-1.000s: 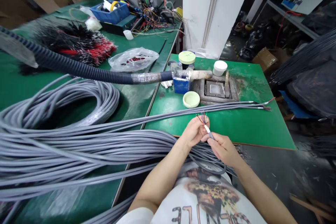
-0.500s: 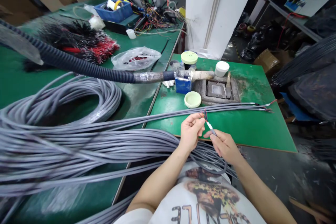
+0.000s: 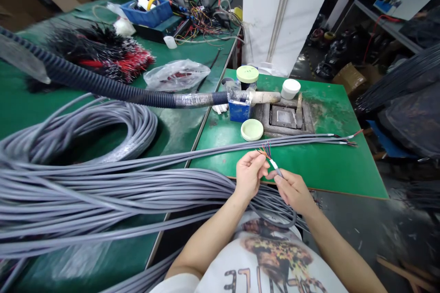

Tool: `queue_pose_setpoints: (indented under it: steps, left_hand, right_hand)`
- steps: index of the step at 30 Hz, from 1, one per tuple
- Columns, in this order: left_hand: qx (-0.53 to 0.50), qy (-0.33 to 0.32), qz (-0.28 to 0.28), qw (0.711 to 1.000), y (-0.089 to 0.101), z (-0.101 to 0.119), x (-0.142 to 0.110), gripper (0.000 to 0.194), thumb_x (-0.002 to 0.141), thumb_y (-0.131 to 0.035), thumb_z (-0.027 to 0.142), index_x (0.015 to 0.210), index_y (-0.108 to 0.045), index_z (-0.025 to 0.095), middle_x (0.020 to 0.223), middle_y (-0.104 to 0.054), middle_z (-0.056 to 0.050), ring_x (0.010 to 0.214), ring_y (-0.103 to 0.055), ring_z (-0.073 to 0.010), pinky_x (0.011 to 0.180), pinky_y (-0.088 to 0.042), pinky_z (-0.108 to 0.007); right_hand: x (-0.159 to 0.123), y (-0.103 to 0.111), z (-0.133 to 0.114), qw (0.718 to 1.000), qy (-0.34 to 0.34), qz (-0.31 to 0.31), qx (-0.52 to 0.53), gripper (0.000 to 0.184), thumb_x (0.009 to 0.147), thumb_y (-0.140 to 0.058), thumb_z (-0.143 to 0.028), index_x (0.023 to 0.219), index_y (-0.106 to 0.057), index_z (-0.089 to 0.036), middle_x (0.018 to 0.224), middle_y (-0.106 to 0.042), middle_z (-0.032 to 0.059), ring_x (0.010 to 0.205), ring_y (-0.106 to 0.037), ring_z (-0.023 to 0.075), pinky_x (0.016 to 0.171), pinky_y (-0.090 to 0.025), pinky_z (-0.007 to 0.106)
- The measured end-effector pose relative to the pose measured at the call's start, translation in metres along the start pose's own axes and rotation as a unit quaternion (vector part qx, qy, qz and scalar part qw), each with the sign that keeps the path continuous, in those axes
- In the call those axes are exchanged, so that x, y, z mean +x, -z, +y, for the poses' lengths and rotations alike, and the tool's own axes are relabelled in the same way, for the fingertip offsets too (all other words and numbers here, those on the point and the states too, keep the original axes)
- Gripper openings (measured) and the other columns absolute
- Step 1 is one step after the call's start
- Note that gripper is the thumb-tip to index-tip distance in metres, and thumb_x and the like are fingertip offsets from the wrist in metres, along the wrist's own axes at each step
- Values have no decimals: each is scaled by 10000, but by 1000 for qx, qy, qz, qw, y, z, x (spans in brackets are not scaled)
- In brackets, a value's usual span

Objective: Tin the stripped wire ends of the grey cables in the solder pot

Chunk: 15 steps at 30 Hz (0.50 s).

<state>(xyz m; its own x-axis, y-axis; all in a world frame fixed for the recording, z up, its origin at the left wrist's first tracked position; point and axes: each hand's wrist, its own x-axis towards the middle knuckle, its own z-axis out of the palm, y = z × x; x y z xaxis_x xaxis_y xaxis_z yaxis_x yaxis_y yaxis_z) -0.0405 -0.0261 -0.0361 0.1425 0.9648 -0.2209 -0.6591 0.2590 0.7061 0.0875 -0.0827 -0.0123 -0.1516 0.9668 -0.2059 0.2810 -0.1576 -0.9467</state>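
Observation:
My right hand [image 3: 291, 188] grips a grey cable [image 3: 279, 172] just below its stripped end, between thumb and fingers. A white wrap covers the neck of that end, and thin coloured wires [image 3: 267, 150], orange, red and dark, fan out above it. At those wires my left hand [image 3: 250, 169] is closed, thumb and forefinger pinching some of them. Just beyond both hands, several grey cables [image 3: 240, 147] lie across the green board, their stripped ends at the right. More grey cables [image 3: 192, 187] run in a thick bundle from the left and pass below my hands.
A solder pot [image 3: 285, 118] sits in a grey block behind the cables. A ribbed hose [image 3: 144, 97] crosses from the left to a blue box [image 3: 239, 111]. Nearby are a pale green dish [image 3: 252, 130] and a white-lidded jar [image 3: 290, 89]. A cable coil [image 3: 137, 132] lies left.
The coloured wires at the cable end are spread wider now, with orange ones showing by my left fingers. Both hands stay in nearly the same place.

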Motion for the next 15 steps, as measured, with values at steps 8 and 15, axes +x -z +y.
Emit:
queue_pose_setpoints:
  steps: [8, 15]
  left_hand:
    - [144, -179, 6, 973, 7, -9, -10, 113, 716, -728, 249, 778, -672, 172, 610, -622, 13, 522, -559, -86, 525, -473, -201]
    - [190, -152, 22, 970, 2, 8, 3, 119, 714, -724, 256, 791, -708, 166, 655, -670, -12, 566, -588, -101, 515, -446, -196]
  right_hand:
    - [3, -3, 4, 998, 9, 19, -52, 353, 951, -374, -424, 912, -594, -151, 435, -378, -77, 394, -327, 81, 443, -258, 223]
    - [2, -3, 2, 990, 37, 44, -129, 319, 952, -373, -377, 997, -603, -160, 520, -402, -54, 478, -383, 103, 504, -288, 232]
